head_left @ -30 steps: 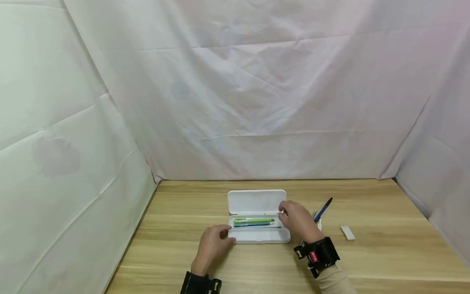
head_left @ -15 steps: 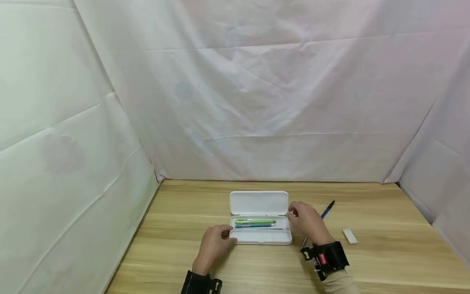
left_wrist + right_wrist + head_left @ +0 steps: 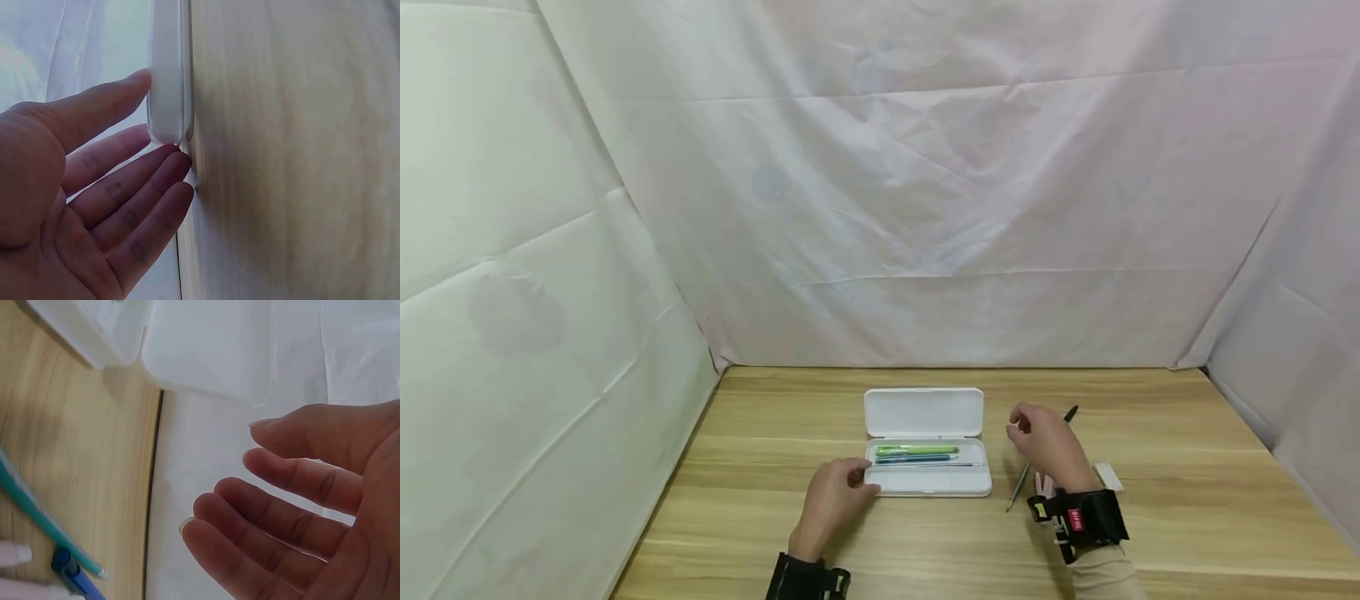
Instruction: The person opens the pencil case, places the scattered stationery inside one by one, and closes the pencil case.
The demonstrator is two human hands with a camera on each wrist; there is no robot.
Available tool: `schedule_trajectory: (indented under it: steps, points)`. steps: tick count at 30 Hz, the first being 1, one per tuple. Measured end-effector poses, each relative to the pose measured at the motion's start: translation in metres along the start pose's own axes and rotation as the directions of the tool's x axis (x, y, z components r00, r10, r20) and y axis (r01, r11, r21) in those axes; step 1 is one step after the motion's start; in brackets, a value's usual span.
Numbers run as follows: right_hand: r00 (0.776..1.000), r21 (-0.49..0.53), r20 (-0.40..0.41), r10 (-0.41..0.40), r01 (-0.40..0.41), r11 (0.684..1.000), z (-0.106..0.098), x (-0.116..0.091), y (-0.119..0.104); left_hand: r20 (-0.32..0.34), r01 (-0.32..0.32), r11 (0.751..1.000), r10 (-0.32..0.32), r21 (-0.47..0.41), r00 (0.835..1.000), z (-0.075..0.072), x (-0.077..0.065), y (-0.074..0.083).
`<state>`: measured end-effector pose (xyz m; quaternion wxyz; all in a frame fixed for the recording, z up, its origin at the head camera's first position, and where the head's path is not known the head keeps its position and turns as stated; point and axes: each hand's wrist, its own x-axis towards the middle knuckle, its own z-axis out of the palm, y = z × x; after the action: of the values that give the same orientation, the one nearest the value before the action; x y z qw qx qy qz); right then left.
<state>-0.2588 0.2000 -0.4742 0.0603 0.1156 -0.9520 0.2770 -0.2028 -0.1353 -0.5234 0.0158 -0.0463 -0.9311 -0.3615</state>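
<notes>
A white pencil case [image 3: 928,483] lies with its lid up on the wooden table. Inside its rear compartment are a green pen [image 3: 917,450], a blue-teal pen [image 3: 916,458] and a thin rod-like item. My left hand [image 3: 832,500] touches the case's left end, thumb at the front corner and the other fingers extended along the end, as the left wrist view shows. To the right of the case hovers my right hand [image 3: 1048,442], fingers loosely bent and nothing between them. Beneath it lie a slim teal pencil [image 3: 44,519], a blue pen [image 3: 78,575] and pink objects [image 3: 19,587], partly hidden.
A white eraser [image 3: 1108,477] lies right of the right hand, partly covered by the wrist. White cloth [image 3: 925,192] hangs behind the table and on both sides. Black straps with cameras [image 3: 1086,521] sit on the wrists.
My right hand has drawn away from the case's right end and moved right, over the loose pens. The left hand stays at the case's left end; the case contents look the same.
</notes>
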Motion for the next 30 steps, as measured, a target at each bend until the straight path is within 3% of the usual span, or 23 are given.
schedule_trajectory:
  steps: [20, 30]
  points:
    - [0.996, 0.025, 0.028, 0.086, -0.087, 0.996, -0.023, -0.007, 0.038, -0.005, -0.012, 1.000, 0.012, 0.008, 1.000, -0.002, 0.001, 0.001]
    - [0.973, 0.052, 0.096, 0.209, -0.215, 0.975, -0.024, -0.009, 0.058, -0.015, -0.039, 0.999, 0.039, 0.010, 0.999, -0.001, 0.001, 0.000]
